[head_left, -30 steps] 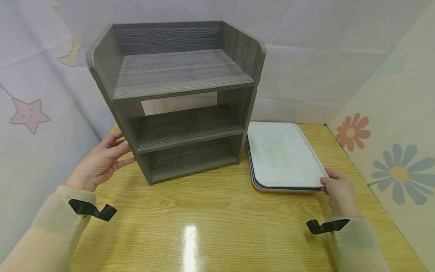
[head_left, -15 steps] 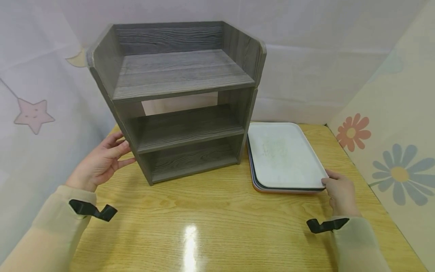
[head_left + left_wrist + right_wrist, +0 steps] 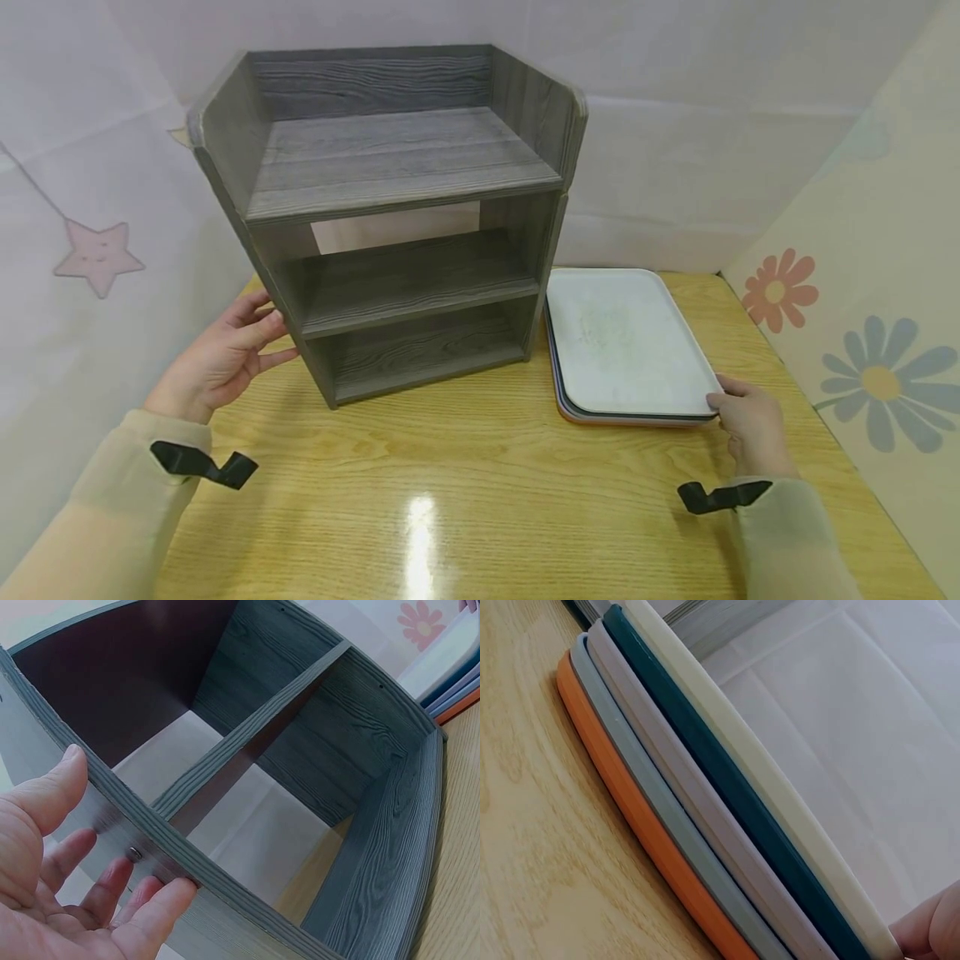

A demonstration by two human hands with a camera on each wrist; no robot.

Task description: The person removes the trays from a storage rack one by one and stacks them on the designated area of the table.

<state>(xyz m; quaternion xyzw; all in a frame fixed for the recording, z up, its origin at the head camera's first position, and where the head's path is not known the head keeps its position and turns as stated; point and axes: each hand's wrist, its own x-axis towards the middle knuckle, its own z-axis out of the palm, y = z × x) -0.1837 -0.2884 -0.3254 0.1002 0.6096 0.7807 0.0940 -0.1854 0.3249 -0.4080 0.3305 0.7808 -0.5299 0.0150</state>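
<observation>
A grey wood-grain shelf unit (image 3: 405, 200) stands upright on the table, a little turned. Beside its lower left side panel is my left hand (image 3: 232, 346), fingertips against the panel. In the left wrist view, the left hand's fingers (image 3: 161, 907) touch the panel's outer face near a screw head, and its thumb lies by the front edge. To the right, a white rectangular tray (image 3: 630, 342) tops a stack of several trays. My right hand (image 3: 753, 425) pinches the white tray's near right corner. Its other fingers are partly hidden.
Under the white tray are a dark teal tray (image 3: 705, 787), a lavender tray, a grey-blue tray and an orange tray (image 3: 630, 795). The wooden table (image 3: 465, 492) extends in front. Pale cloth (image 3: 675, 167) printed with flowers and a star hangs around the sides and back.
The cloth with the star at the left has shifted to the right, and its moon is now mostly hidden behind the shelf unit. Both hands, the shelf unit and the trays stay nearly still.
</observation>
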